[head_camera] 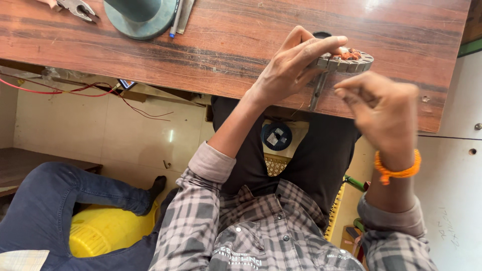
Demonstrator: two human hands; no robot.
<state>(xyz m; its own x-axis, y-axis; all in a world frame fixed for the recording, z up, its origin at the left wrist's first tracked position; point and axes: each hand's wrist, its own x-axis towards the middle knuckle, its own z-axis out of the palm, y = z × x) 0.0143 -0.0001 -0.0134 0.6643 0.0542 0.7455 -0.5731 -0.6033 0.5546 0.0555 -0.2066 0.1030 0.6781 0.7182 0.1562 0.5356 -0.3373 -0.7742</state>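
My left hand (296, 62) grips a round slotted metal stator core (351, 61) with copper-coloured windings, holding it at the front edge of the wooden table (226, 40). A thin metal rod (318, 92) hangs down from under the core. My right hand (384, 113) hovers just below and right of the core, blurred, fingers pinched together; whether a fine wire is between them cannot be made out. An orange band circles that wrist.
Pliers (75, 7), a green round base (141, 17) and a pen (174, 20) lie at the table's far side. A wire spool (276, 135) sits between my knees. Another person's leg in blue jeans (55, 200) and a yellow tub (108, 228) are at left; red wires (65, 92) hang under the table.
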